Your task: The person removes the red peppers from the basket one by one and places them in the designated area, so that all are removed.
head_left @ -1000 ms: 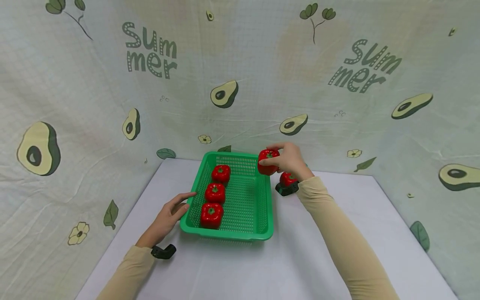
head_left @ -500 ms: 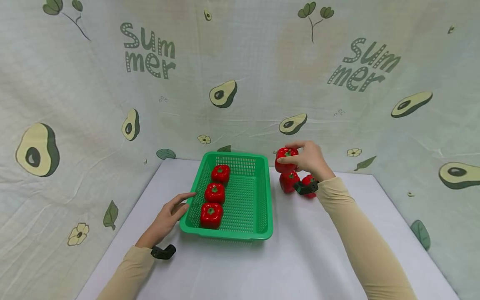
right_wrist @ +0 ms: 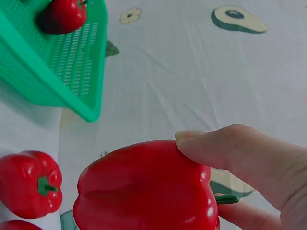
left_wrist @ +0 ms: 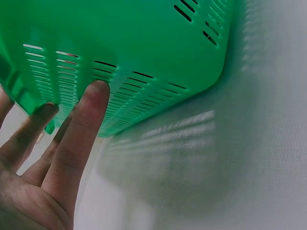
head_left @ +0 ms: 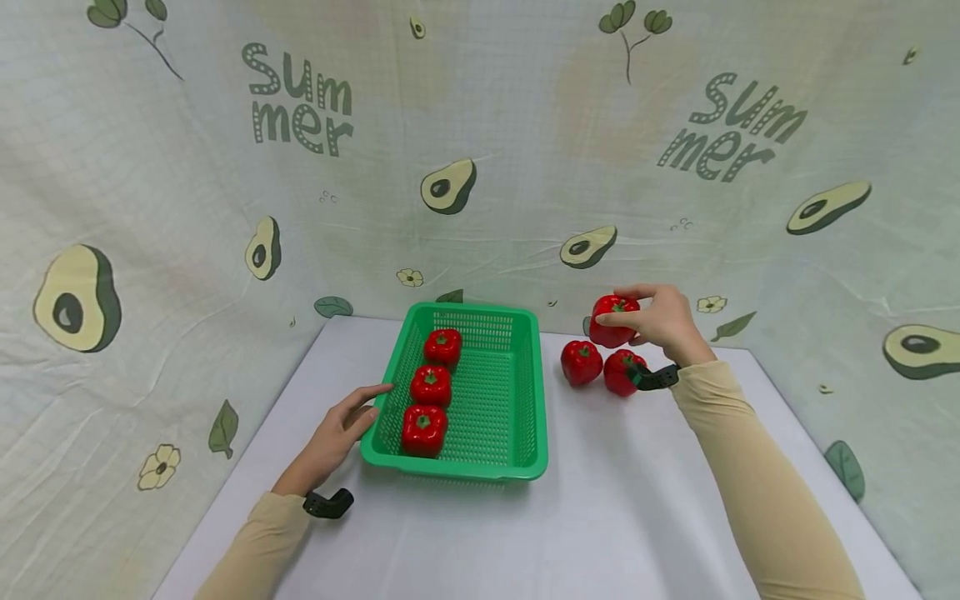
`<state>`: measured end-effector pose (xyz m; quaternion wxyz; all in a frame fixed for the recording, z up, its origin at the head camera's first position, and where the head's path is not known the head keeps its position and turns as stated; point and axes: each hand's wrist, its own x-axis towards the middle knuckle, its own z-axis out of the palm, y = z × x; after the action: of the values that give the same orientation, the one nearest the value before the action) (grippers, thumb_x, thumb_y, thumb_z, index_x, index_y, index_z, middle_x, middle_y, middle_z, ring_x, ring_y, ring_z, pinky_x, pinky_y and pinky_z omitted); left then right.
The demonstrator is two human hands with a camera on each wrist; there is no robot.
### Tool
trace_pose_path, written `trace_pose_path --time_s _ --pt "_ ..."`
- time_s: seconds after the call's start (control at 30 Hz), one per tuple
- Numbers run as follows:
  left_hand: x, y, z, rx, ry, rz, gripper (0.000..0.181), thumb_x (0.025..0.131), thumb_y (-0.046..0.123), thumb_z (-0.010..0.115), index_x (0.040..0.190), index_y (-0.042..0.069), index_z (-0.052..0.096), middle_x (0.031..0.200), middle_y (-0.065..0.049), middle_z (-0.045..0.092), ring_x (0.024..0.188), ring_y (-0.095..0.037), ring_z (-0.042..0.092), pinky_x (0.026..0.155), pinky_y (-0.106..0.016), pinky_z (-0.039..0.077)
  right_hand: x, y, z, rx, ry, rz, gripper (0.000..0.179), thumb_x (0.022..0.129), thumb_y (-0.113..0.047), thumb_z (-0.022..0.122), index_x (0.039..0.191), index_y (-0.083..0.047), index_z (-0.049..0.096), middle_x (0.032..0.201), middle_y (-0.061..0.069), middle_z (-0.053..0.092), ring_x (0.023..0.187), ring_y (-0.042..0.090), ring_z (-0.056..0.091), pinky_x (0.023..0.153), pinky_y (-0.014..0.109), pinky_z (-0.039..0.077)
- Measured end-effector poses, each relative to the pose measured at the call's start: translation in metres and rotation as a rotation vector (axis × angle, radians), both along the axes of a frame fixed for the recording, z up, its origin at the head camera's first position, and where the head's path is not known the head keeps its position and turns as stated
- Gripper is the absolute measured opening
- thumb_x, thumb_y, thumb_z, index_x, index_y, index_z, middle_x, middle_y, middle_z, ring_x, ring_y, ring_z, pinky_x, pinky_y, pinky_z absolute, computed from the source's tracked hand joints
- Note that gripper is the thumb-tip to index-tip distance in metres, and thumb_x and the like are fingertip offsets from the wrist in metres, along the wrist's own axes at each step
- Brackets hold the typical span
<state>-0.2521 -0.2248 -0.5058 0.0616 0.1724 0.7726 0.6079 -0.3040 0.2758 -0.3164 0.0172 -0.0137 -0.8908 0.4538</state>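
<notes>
My right hand [head_left: 663, 321] pinches a red bell pepper [head_left: 612, 321] between thumb and fingers, held up beyond two others at the back right. In the right wrist view this bell pepper [right_wrist: 148, 187] lies sideways, its green stem toward the palm. Below it, one bell pepper [head_left: 581, 362] sits on the table and another bell pepper [head_left: 624, 372] is partly covered by the wrist strap. My left hand [head_left: 341, 433] touches the left side of a green plastic basket [head_left: 528, 454], fingers extended against its slotted wall [left_wrist: 120, 91].
Three red bell peppers [head_left: 431, 386] line the basket's left side, one behind another. The table [head_left: 450, 542] has a white cover. Behind it hangs a pale cloth [head_left: 510, 125] printed with avocados. Black straps [head_left: 327, 503] sit at both wrists.
My right hand has moved right with the bell pepper, from over the basket's back right corner to beyond the two peppers on the table. The left hand has stayed at the basket.
</notes>
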Motion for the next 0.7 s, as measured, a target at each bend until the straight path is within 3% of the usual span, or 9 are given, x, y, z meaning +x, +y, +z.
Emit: trace_pose_path --time_s 0.7 --pt "0.000 -0.001 0.000 0.010 0.003 -0.013 0.043 0.105 0.033 0.052 0.147 0.030 0.046 0.145 -0.006 0.050 0.125 -0.025 0.057 0.092 -0.032 0.052 0.010 0.056 -0.029 0.088 0.034 -0.138 0.074 0.086 -0.033 0.080 0.143 0.002 0.048 0.135 0.032 0.042 0.104 0.050 0.057 0.072 0.049 0.059"
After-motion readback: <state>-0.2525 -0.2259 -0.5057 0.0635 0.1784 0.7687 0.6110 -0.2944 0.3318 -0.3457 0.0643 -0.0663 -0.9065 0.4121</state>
